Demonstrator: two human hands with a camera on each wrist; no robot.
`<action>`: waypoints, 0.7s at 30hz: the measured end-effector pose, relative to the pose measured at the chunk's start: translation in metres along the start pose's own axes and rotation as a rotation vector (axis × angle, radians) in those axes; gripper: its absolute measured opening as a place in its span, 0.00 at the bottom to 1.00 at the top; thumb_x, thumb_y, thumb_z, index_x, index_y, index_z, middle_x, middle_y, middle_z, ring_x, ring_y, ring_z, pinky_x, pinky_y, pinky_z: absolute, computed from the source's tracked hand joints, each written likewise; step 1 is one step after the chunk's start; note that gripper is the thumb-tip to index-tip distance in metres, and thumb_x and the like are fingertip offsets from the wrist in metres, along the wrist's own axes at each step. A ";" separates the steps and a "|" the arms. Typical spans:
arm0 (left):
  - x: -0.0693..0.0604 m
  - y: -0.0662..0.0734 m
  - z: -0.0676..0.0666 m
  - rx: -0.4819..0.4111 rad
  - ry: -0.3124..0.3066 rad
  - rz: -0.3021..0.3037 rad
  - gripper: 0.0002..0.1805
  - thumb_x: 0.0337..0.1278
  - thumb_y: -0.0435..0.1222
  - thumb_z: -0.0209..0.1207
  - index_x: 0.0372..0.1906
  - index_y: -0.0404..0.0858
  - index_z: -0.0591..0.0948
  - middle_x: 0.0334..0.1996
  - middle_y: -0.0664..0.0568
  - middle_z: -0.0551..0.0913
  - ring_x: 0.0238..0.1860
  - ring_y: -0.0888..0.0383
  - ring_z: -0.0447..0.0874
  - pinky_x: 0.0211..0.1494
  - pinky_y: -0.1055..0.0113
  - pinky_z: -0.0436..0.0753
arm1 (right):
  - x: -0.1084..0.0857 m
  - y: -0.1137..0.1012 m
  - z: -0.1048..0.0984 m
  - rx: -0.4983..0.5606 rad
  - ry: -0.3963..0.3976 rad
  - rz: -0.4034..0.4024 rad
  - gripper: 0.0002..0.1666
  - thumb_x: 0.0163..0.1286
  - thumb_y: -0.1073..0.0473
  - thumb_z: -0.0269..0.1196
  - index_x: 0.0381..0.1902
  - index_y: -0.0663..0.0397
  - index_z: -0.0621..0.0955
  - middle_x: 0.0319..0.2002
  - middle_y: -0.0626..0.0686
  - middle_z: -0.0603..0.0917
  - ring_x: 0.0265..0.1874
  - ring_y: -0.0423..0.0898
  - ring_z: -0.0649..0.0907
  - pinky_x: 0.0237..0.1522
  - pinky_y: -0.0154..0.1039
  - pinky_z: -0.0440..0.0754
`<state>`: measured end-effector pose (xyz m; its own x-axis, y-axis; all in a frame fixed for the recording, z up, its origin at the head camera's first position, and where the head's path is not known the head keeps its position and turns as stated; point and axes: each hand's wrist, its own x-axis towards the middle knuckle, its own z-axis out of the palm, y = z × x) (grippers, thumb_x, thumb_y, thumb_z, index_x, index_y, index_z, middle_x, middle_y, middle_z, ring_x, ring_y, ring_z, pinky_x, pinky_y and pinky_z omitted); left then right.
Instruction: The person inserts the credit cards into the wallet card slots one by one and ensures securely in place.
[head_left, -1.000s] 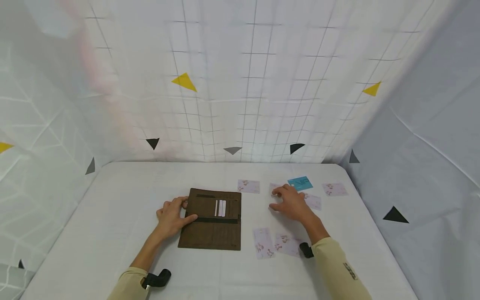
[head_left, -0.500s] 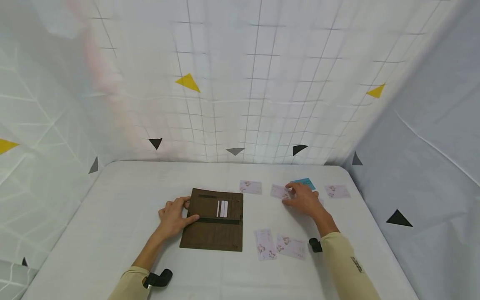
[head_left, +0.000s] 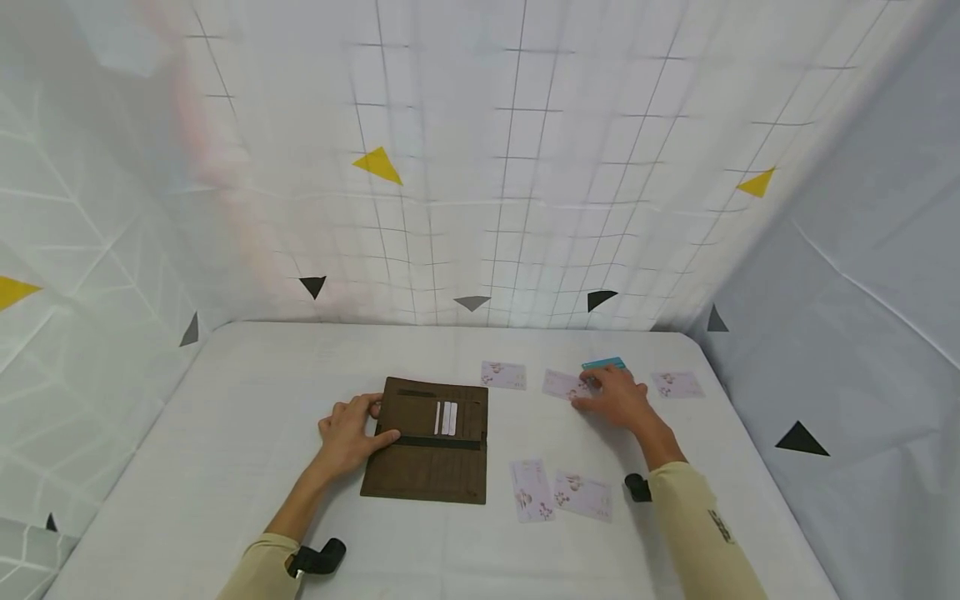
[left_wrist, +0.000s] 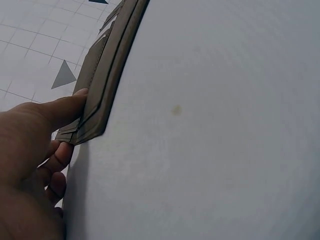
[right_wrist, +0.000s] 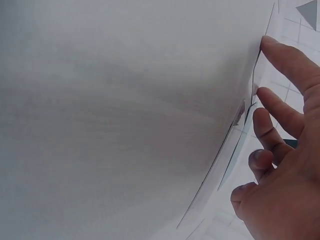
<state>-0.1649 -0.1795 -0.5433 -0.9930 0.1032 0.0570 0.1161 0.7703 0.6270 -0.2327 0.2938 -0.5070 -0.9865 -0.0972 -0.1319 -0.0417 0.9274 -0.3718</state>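
A brown long wallet [head_left: 423, 475] lies unfolded on the white table, with several pale cards [head_left: 446, 418] showing in its slots. My left hand [head_left: 348, 435] grips the wallet's left edge, thumb on top and fingers at the outer side. To the right, my right hand [head_left: 618, 398] is low over the flower-print cards, thumb and index finger spread apart. Its fingertips come down at the right end of one flower-print card [head_left: 564, 384]. In the right wrist view the thumb and index fingertips meet thin card edges [right_wrist: 253, 75]. Behind this hand a blue card [head_left: 603, 363] is partly covered.
More flower-print cards lie flat: one at the back [head_left: 503, 375], one at the far right [head_left: 678, 384], and a touching or nearly touching pair in front, one upright [head_left: 532, 491] and one slanted [head_left: 583, 496]. White patterned sheets [head_left: 480, 167] enclose the table.
My right hand has moved rightward off the middle back card, covering most of the blue card and the flower-print card beside it. My left hand stays on the wallet.
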 end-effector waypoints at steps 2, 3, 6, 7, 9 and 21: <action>0.000 0.000 0.000 0.000 0.006 0.003 0.42 0.53 0.53 0.72 0.69 0.38 0.70 0.46 0.51 0.78 0.53 0.46 0.66 0.52 0.44 0.54 | 0.002 0.002 0.001 0.022 0.000 0.000 0.36 0.63 0.38 0.69 0.62 0.52 0.79 0.61 0.62 0.74 0.62 0.66 0.66 0.55 0.73 0.62; 0.000 0.000 0.000 0.002 0.009 0.005 0.42 0.53 0.53 0.72 0.69 0.38 0.70 0.46 0.51 0.78 0.53 0.46 0.66 0.52 0.44 0.54 | 0.003 0.003 0.001 0.036 0.000 0.001 0.36 0.62 0.38 0.70 0.61 0.52 0.80 0.62 0.63 0.73 0.62 0.66 0.65 0.55 0.73 0.62; -0.001 0.000 0.000 0.007 0.013 0.008 0.42 0.53 0.53 0.72 0.69 0.38 0.70 0.46 0.51 0.78 0.52 0.46 0.66 0.51 0.44 0.54 | 0.005 0.005 0.002 0.057 -0.004 0.012 0.34 0.61 0.38 0.71 0.57 0.53 0.81 0.62 0.63 0.72 0.60 0.66 0.64 0.55 0.71 0.62; -0.001 0.000 0.000 0.010 0.013 0.009 0.43 0.53 0.53 0.72 0.69 0.38 0.71 0.46 0.51 0.78 0.52 0.46 0.66 0.51 0.45 0.54 | 0.006 0.005 0.003 0.064 -0.009 0.019 0.32 0.61 0.38 0.71 0.54 0.52 0.82 0.61 0.63 0.72 0.60 0.65 0.64 0.55 0.70 0.62; -0.001 -0.001 0.001 0.008 0.012 0.011 0.43 0.53 0.53 0.72 0.69 0.38 0.71 0.45 0.51 0.78 0.52 0.45 0.66 0.51 0.45 0.54 | 0.006 0.006 0.004 0.065 -0.017 0.019 0.29 0.61 0.39 0.71 0.51 0.52 0.83 0.60 0.64 0.72 0.59 0.65 0.63 0.54 0.69 0.62; -0.001 -0.002 0.001 0.016 0.024 0.026 0.43 0.53 0.53 0.72 0.69 0.37 0.71 0.45 0.52 0.78 0.51 0.46 0.67 0.50 0.45 0.55 | 0.002 0.004 0.000 0.015 -0.001 0.032 0.37 0.59 0.35 0.71 0.56 0.54 0.81 0.61 0.67 0.68 0.57 0.65 0.61 0.54 0.66 0.61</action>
<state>-0.1640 -0.1804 -0.5459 -0.9899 0.1083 0.0915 0.1417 0.7778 0.6123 -0.2350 0.2970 -0.5088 -0.9872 -0.0681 -0.1445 -0.0080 0.9245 -0.3812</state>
